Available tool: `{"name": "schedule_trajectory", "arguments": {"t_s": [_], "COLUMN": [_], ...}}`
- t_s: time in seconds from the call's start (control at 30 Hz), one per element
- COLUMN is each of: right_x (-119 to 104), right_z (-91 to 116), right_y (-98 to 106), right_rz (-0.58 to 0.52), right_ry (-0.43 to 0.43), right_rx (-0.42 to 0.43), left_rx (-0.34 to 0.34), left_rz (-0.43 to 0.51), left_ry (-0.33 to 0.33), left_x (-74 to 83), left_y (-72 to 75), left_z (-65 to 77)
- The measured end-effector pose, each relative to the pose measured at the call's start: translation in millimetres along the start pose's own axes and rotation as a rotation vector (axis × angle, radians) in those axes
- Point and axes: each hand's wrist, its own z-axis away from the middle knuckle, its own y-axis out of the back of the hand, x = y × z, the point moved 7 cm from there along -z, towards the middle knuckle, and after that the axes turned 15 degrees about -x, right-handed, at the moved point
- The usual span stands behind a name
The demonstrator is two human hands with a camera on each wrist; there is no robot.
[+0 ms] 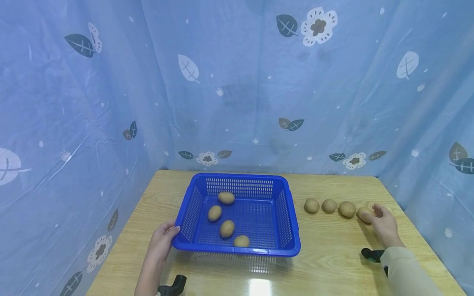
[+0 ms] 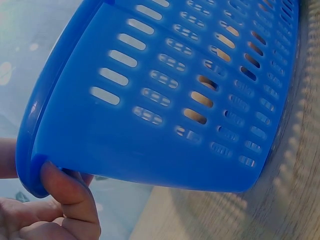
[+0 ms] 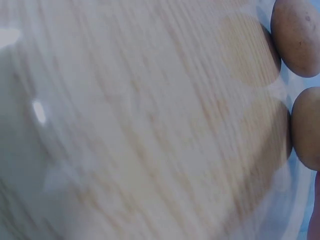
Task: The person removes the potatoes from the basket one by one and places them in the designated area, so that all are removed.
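A blue plastic basket (image 1: 274, 250) with slotted walls stands on the table, several potatoes (image 1: 227, 229) lying loose inside. At its front left corner my left hand (image 1: 161, 241) grips the rim; the left wrist view shows the thumb (image 2: 70, 192) pressed under the rim's edge. Off to the right, several more potatoes (image 1: 347, 209) form a row. My right hand (image 1: 386, 228) holds the rightmost potato (image 1: 364, 214) of that row between thumb and fingers. In the right wrist view this potato (image 3: 307, 129) sits at the picture's edge, with most of the hand out of frame.
The wooden table (image 1: 326, 263) meets a blue patterned curtain (image 1: 240, 102) at the back and both sides. Black wrist-camera mounts (image 1: 174, 285) show below each hand. A gap of bare wood lies between the basket and the row.
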Motion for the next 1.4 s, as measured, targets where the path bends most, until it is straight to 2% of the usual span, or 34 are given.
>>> {"name": "schedule_trajectory", "arguments": {"t_s": [0.37,0.63,0.77,0.93,1.23,1.4], "right_x": [-10.8,-35.1,-53.2,-78.7,-137.7,-161.1], "right_z": [0.6,0.6,-0.7,-1.9,2.4,5.8], "right_y": [5.1,6.5,-0.3,-12.9,-41.1,-56.1], "right_rz": [0.024,0.066,0.074,0.071,-0.018,-0.055], "right_ry": [0.039,0.146,0.205,0.239,0.349,0.395], "right_rx": [0.012,0.059,0.054,0.036,-0.032,-0.087], "left_rx": [0.006,0.008,0.002,-0.013,0.008,-0.003], "left_rz": [-0.001,0.003,0.004,-0.004,-0.014,-0.012], "left_ry": [-0.009,-0.005,0.0,0.001,0.004,-0.002], "left_x": [0.0,0.2,-1.3,-3.3,-3.2,-2.0], "left_y": [-0.4,-0.1,0.6,0.4,0.5,-0.1], "left_z": [-2.4,-2.5,-2.6,-2.8,0.0,0.0]}}
